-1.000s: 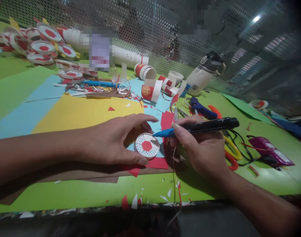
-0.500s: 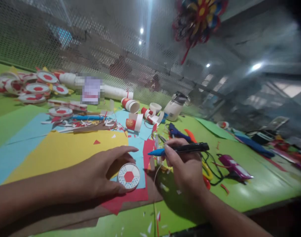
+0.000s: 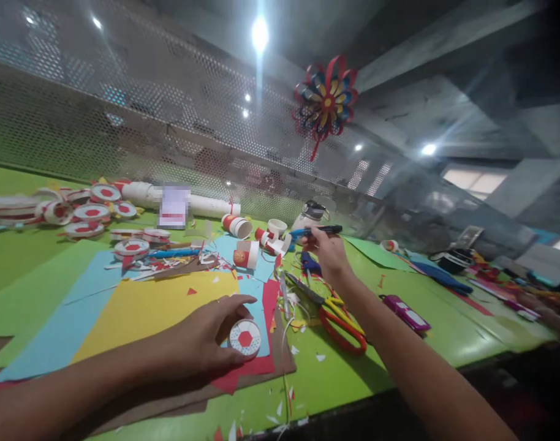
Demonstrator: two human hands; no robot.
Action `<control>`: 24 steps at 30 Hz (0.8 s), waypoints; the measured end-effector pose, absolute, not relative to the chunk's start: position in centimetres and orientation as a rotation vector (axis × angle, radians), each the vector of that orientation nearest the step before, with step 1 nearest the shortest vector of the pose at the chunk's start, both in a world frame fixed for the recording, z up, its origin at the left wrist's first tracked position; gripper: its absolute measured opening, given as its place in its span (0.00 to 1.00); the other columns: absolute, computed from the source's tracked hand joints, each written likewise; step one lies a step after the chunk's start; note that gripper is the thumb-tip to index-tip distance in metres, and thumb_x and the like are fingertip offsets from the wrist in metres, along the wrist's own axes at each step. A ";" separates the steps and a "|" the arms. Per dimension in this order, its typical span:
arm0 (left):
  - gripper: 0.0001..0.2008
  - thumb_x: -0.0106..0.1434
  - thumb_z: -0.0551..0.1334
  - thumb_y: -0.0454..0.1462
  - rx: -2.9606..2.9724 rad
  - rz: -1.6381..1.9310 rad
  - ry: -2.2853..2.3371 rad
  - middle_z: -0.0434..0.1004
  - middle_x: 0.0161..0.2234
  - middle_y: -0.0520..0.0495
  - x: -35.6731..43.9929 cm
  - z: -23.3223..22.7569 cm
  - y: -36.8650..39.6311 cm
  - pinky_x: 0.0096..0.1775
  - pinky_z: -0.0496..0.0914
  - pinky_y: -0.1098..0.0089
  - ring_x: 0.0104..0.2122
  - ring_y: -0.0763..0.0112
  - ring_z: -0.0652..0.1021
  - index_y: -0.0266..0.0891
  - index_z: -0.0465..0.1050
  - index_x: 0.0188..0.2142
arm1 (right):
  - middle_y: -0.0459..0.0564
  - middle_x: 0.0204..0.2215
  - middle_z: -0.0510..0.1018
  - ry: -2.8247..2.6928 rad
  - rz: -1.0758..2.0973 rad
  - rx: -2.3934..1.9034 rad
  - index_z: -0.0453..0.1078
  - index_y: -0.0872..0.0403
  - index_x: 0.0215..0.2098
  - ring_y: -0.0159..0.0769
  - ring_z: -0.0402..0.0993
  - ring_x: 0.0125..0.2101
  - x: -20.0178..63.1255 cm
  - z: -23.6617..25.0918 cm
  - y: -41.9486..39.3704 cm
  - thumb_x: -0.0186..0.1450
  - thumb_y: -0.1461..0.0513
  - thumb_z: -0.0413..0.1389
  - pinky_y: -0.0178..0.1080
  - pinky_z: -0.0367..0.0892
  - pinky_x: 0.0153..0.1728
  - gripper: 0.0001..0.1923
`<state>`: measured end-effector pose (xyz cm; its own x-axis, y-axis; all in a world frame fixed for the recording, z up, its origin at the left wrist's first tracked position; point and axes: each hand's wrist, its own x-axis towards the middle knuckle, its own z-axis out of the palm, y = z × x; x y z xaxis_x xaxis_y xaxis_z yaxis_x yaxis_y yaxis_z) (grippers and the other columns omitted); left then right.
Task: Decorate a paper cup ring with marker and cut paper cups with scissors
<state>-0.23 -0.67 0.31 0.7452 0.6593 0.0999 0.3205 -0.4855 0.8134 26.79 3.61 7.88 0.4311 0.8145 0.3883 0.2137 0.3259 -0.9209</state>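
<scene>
At the near edge of the green counter (image 3: 326,381), we find loose paper scraps (image 3: 279,408). Just beyond, our left hand (image 3: 204,337) curves part-open around the white disc (image 3: 245,339) with its red hexagon. The thumb meets the near edge, the index finger stands clear above, and we cannot tell whether the remaining fingers touch it. The disc is over the red sheet (image 3: 257,366) and light-blue sheet (image 3: 251,288), beside the yellow sheet (image 3: 146,309). The scissors (image 3: 323,306) lie between the disc and our right forearm; the purple case (image 3: 405,313) lies past that forearm. Farther out, our right hand (image 3: 328,252) has its fingers closed on the blue-and-black marker (image 3: 315,230), well apart from the disc. This hand partly covers the blue glue gun (image 3: 310,263); the marker crosses before the bottle (image 3: 304,218). Paper cups (image 3: 245,255) lie left of it. Behind stands the perforated screen (image 3: 179,150).
</scene>
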 end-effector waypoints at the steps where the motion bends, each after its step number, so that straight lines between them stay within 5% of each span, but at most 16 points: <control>1: 0.35 0.53 0.66 0.41 2.113 0.519 0.736 0.73 0.51 0.42 -0.2 0.3 -0.7 0.52 0.69 0.58 0.49 0.58 0.75 0.41 0.59 0.60 | 0.45 0.30 0.75 -1.076 0.508 -1.242 0.71 0.58 0.39 0.28 0.72 0.26 27.1 8.0 4.5 0.69 0.58 0.55 0.35 0.71 0.27 0.10; 10: 0.35 0.53 0.66 0.42 2.118 0.540 0.728 0.73 0.52 0.42 -0.2 0.5 -0.8 0.53 0.68 0.58 0.50 0.56 0.74 0.42 0.59 0.60 | 0.52 0.46 0.75 -0.861 0.364 -1.340 0.68 0.56 0.50 0.38 0.75 0.40 30.3 7.5 8.7 0.68 0.58 0.56 0.44 0.74 0.39 0.15; 24: 0.34 0.53 0.65 0.42 2.136 0.522 0.784 0.73 0.51 0.42 -0.1 1.0 -1.1 0.52 0.69 0.57 0.50 0.55 0.74 0.43 0.61 0.59 | 0.52 0.45 0.75 -0.872 0.245 -1.521 0.68 0.57 0.50 0.37 0.76 0.39 33.5 6.5 9.4 0.69 0.58 0.55 0.44 0.74 0.39 0.15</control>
